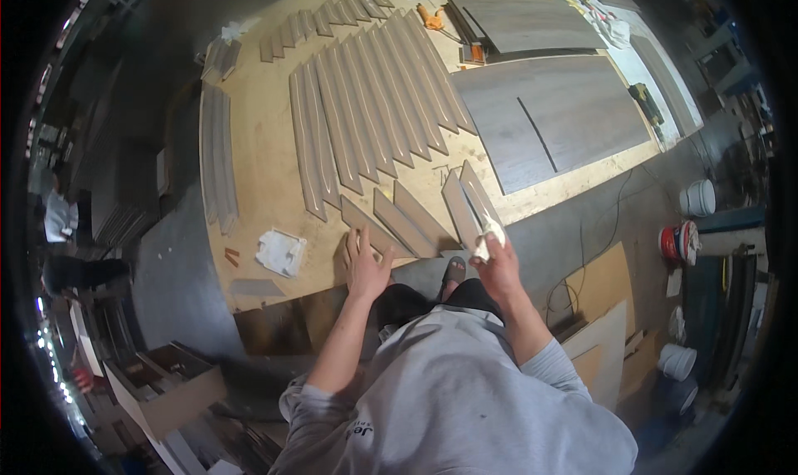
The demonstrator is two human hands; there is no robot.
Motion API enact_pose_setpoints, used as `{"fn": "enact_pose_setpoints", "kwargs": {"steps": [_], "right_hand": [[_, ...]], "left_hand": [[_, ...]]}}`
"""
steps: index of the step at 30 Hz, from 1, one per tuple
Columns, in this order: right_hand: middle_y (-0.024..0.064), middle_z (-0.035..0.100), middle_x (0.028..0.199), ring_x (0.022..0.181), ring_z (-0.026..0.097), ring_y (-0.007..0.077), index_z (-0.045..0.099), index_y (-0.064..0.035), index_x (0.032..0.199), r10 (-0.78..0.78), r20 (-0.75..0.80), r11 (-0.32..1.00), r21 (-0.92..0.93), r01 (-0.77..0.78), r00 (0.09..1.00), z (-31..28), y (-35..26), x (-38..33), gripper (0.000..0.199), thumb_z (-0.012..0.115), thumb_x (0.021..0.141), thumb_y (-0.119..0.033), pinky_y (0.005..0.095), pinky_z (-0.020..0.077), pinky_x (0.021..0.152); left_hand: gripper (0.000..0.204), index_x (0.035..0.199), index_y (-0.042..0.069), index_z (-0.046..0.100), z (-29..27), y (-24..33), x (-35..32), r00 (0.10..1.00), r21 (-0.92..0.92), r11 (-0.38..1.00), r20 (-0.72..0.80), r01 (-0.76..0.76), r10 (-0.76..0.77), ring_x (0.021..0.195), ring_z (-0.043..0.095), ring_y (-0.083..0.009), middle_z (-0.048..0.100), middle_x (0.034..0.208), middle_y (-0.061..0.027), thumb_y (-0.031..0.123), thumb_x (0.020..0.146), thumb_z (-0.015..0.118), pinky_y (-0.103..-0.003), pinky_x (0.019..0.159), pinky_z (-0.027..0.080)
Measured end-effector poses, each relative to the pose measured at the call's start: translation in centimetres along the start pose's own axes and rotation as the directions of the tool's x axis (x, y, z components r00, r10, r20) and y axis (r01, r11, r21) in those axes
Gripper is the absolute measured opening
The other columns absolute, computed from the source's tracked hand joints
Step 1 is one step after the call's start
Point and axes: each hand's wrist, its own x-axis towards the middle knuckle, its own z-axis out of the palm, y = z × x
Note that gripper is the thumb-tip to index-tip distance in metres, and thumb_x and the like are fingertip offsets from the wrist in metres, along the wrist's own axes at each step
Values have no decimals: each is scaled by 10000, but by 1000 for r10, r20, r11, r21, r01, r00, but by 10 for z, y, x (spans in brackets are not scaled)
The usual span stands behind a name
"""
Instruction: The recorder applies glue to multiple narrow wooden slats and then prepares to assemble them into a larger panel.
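We are standing over a wide plywood bench (258, 151), and most of it is lying beyond our fingers. Farthest out, up and to the right of our right hand (496, 263), large grey panels (549, 118) are resting flat. Straight ahead of both hands, a long fan of grey pointed slats (374, 101) is spreading across the bench, laid edge to edge.

Closer in, a few shorter grey slats (416, 217) are lying just in front of our fingers. Our left hand (366, 263) is pressing flat on the nearest one, fingers spread and released, gripping nothing. Our right hand is clenching around a small white cloth (485, 241), holding it against the tip of another slat.

Left of our left fingers, a crumpled white rag (281, 252) is sitting apart on the bench.

We are judging the slats to be stiff, thin and light, with smooth faces that could slide, and narrow points that might chip; taking them by the long edges near the middle looks safest. The cloth is soft and bunches easily in the fingers.
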Motion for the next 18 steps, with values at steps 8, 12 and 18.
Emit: {"fn": "enact_pose_setpoints", "kwargs": {"steps": [8,12,18], "right_hand": [[2,558,889,794,557,138,552,-112,1197,69,114,995,64,-76,991,-71,-36,-4,313,533,1036,-380,342,482,710],[1,569,864,736,542,140,558,-114,1111,100,186,980,153,-129,977,-71,-39,0,311,512,1047,-415,308,451,667],[-19,579,911,694,544,117,564,-112,1176,148,33,985,86,-150,988,-61,-60,-1,310,561,1031,-386,374,535,719]], "left_hand": [[874,1575,107,248,55,14,-23,999,219,975,8,-47,46,1527,83,-389,87,1633,-268,480,894,650,-603,1204,60],[843,1534,88,310,57,17,-25,993,190,976,-14,-110,114,1512,149,-400,156,1612,-281,413,861,700,-603,1202,97],[820,1476,88,364,57,22,-32,995,136,986,-12,-99,101,1524,146,-364,149,1628,-246,388,813,741,-602,1212,82]]}}
